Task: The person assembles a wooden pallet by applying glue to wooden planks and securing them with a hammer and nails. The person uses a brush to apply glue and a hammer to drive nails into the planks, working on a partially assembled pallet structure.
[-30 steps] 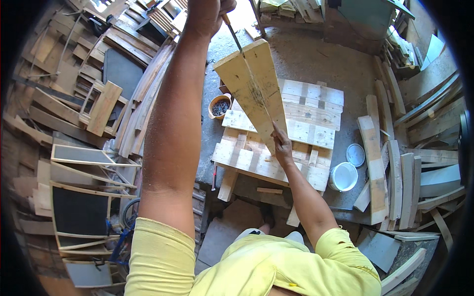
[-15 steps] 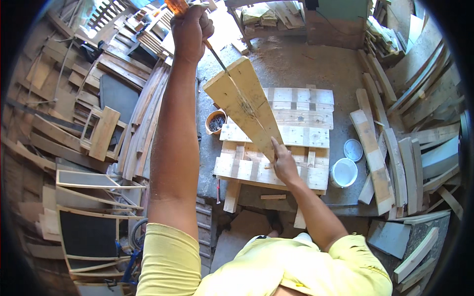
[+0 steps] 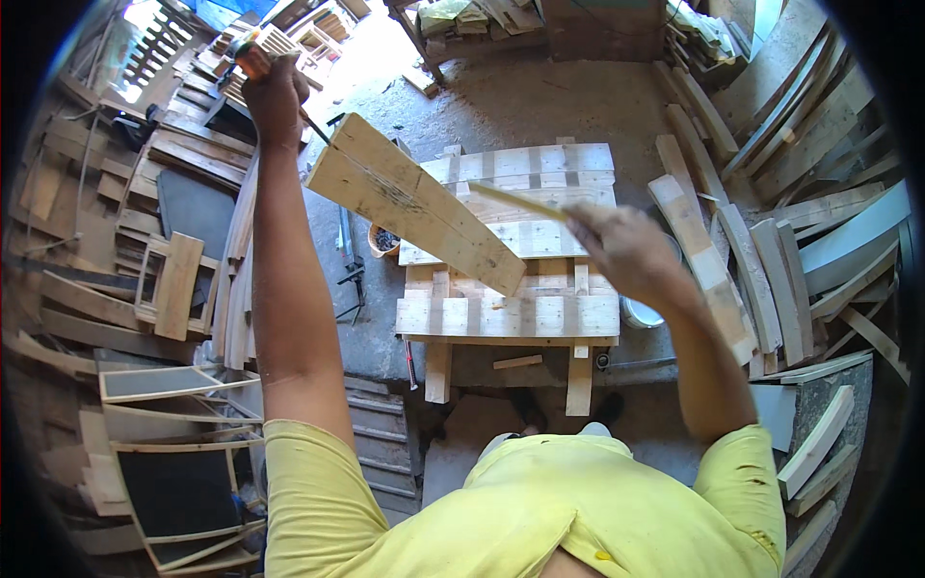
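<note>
My left hand (image 3: 279, 101), raised at the upper left, is closed around an orange-handled tool (image 3: 252, 60) with a thin dark shaft. The shaft meets the wide end of a tapered board (image 3: 414, 202); its exact kind is unclear. A pale line with rough, dark marks runs lengthwise along the board. The wide end is lifted toward me, while the narrow end lies over the slatted wooden platform (image 3: 501, 316). To the right, my right hand (image 3: 626, 246), slightly blurred, grips a thin strip of wood (image 3: 515, 199) pointing left above the platform.
A small tub of dark nail-like bits (image 3: 383, 241) is left of the platform, near a black metal tool (image 3: 355, 279). A white bucket (image 3: 641, 313) stands at its right. Long planks (image 3: 708, 260) lie farther right. Wooden frames (image 3: 183, 448) and timber crowd the left.
My right hand has left the board's narrow end and swung right and up, now with the thin strip. My left hand, tool and board have shifted left in view; the board lies more slanted.
</note>
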Action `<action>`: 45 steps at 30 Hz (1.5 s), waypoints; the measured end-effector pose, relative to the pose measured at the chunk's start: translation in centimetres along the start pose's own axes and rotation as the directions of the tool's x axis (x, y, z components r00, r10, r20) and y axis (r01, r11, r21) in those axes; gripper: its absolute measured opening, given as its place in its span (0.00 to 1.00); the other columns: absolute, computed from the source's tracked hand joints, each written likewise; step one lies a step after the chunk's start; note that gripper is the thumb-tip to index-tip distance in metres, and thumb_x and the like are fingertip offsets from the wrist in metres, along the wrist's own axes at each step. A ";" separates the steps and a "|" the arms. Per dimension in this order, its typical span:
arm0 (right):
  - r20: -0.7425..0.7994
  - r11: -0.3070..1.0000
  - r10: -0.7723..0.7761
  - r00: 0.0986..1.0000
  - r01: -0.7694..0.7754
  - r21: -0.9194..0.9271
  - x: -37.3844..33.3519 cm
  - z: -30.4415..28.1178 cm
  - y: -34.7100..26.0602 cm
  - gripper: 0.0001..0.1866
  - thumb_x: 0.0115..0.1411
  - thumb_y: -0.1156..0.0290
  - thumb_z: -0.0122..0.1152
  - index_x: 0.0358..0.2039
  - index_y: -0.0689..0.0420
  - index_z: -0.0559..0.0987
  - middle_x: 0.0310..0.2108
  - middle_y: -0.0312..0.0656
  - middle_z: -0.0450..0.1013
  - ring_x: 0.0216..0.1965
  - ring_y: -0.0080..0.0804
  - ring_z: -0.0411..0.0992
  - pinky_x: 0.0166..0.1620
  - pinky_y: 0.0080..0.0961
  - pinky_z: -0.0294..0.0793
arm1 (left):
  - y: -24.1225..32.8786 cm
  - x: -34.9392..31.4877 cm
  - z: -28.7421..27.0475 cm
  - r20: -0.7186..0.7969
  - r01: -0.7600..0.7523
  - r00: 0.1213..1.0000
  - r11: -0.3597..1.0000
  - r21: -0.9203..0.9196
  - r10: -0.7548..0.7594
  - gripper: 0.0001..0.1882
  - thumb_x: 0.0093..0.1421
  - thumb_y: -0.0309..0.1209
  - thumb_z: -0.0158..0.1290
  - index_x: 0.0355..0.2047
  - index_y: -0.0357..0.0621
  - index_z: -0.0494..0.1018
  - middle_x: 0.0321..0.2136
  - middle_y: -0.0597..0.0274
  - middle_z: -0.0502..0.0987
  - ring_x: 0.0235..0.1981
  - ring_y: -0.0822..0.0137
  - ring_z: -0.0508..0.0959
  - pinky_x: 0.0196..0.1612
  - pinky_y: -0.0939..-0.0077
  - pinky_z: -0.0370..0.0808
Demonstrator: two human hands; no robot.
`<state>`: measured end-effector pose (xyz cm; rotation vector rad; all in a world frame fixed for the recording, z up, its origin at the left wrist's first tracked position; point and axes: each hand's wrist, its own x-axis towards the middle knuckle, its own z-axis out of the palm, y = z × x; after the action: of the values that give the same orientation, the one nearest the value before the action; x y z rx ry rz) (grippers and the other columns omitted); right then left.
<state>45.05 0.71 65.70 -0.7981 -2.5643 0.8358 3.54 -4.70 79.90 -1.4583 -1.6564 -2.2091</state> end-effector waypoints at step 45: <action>-0.219 0.378 -0.054 0.974 0.223 0.899 13.2 11.3 -3.3 0.12 0.60 0.68 0.70 0.42 0.61 0.84 0.33 0.34 0.82 0.32 0.17 0.75 0.36 0.20 0.76 | 9.7 -6.2 6.9 0.047 0.260 0.965 0.916 -0.304 -0.258 0.18 0.66 0.31 0.54 0.19 0.53 0.62 0.09 0.77 0.53 0.08 0.81 0.51 0.13 0.80 0.50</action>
<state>28.12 1.52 60.73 -0.2246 -1.5111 1.7925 16.47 -6.69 82.94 -1.3691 -1.6503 -2.7163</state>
